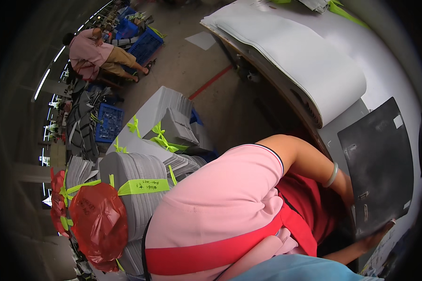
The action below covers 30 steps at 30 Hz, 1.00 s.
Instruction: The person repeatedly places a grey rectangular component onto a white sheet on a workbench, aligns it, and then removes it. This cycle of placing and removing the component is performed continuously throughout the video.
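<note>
A black flat sheet (pixel 380 164) with small white stickers lies tilted on the grey table (pixel 335 133) at the right. My left hand (pixel 348 187), with a pale bangle on the wrist, grips the sheet's left edge, and its fingers are hidden behind it. From below, my right hand (pixel 377 240) holds the sheet's lower edge. My pink shirt and red apron fill the lower middle of the view.
A thick stack of white sheets (pixel 305 61) curls over the table's far edge. On the floor to the left stand grey bundles (pixel 140 187) tied with green tape, a red plastic bag (pixel 98 220) and blue crates (pixel 109 122). Another person (pixel 96 51) sits far off.
</note>
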Available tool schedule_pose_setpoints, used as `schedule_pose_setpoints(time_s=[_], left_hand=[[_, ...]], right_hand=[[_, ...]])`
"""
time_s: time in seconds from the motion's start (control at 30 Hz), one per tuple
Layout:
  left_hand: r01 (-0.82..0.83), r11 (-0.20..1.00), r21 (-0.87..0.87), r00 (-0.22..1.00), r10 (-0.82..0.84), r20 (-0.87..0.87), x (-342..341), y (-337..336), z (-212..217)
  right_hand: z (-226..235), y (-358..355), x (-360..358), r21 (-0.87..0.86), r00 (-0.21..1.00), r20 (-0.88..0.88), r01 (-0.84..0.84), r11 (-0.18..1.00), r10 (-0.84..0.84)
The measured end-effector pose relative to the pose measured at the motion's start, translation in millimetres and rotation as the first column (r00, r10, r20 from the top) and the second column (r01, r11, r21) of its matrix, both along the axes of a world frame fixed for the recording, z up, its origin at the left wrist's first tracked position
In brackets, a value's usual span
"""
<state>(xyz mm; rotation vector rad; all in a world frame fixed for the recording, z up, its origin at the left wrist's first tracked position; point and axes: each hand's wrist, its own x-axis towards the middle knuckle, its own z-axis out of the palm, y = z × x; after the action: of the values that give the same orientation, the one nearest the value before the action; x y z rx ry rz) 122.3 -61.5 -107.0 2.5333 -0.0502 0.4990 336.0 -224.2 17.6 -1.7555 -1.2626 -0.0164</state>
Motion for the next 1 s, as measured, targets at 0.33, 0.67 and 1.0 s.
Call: schedule_pose_setpoints(time_s=[0.33,0.67,1.0], left_hand=[[-0.134,0.965,-0.226,0.872,0.007,-0.489,-113.0,52.0,140.7],[-0.013,1.000,-0.006,0.964,0.011,-0.264,-130.9,65.8,89.9],[-0.085,0.991,-0.099,0.902,0.034,-0.431,-128.1,65.3,123.2]], right_hand=[[28.9,19.1,-46.2,0.246,0.247,-0.946,0.131,0.960,0.208],[22.5,26.9,-64.6,0.427,0.157,-0.895,0.038,0.903,0.417],[17.3,27.8,-61.5,0.491,0.083,-0.870,0.058,0.869,0.486]])
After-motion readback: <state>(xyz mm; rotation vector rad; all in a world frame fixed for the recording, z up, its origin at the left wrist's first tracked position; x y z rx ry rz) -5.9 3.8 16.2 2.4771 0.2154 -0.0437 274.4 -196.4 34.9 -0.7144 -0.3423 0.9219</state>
